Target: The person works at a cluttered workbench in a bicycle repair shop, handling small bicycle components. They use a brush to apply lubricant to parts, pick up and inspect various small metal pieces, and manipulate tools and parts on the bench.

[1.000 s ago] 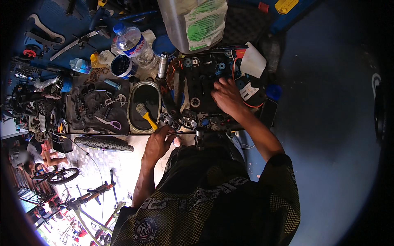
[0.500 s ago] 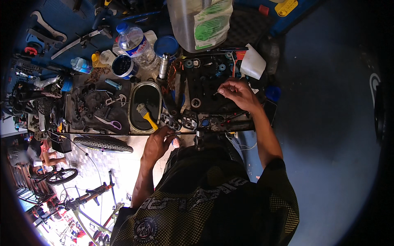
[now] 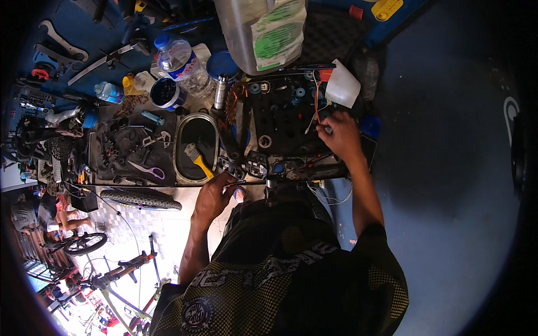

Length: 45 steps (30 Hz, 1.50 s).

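My left hand point(image 3: 212, 197) is closed at the bench's front edge, beside a bike pedal point(image 3: 257, 164). A thin dark piece shows at its fingertips, too small to name. Just beyond its knuckles, a yellow-handled brush point(image 3: 199, 160) leans in an oval metal tray point(image 3: 179, 147) with dark liquid. My right hand point(image 3: 342, 137) hovers over the right end of the dark parts mat point(image 3: 286, 126), its fingers curled together. What they hold, if anything, is hidden. Close to its fingertips are a thin red cable point(image 3: 317, 101) and a small pale-tipped piece point(image 3: 307, 129).
A crank arm with an orange-toothed chainring point(image 3: 231, 106) stands mid-bench. Behind are a water bottle point(image 3: 182, 63), an open grease tub point(image 3: 167, 93) and a large clear container point(image 3: 235, 36). Purple-handled scissors point(image 3: 154, 171) lie left among small parts. A tyre point(image 3: 140, 199) is below the bench's left side.
My right hand has moved right and slightly nearer to me, away from the middle of the mat. My left hand stays in nearly the same place.
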Each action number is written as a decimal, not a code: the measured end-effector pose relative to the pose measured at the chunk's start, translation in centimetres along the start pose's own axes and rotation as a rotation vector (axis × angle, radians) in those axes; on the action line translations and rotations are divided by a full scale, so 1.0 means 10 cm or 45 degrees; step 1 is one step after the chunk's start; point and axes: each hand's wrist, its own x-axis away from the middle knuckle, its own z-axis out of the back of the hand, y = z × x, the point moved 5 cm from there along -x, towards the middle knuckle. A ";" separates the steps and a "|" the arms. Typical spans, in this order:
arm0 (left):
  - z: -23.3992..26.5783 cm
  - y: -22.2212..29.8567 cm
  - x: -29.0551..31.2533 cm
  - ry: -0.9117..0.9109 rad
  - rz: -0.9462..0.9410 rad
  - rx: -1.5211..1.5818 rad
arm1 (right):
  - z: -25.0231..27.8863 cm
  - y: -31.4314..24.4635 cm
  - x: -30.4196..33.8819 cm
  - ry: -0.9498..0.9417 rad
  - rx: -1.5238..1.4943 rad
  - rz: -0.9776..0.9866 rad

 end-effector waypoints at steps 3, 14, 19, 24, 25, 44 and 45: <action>-0.01 0.01 -0.02 -0.020 0.009 -0.023 | -0.11 0.04 0.13 -0.062 -0.110 -0.055; -0.06 0.07 -0.09 -0.014 -0.059 -0.091 | -0.31 -0.01 0.02 -0.072 0.482 0.184; -0.07 0.04 -0.07 0.015 -0.071 -0.102 | -0.01 0.27 -0.16 0.176 0.348 0.091; -0.06 0.04 -0.03 0.008 -0.053 -0.096 | 0.63 0.35 -0.42 0.238 0.662 -0.164; -0.07 0.03 -0.03 0.008 -0.055 -0.088 | 0.69 0.40 -0.45 0.261 0.714 -0.196; -0.13 -0.04 -0.03 -0.036 -0.054 -0.104 | 0.20 -0.23 -0.16 -0.230 0.598 0.435; -0.15 -0.05 -0.05 -0.047 -0.066 -0.110 | -0.03 -0.28 -0.09 -0.186 0.539 0.567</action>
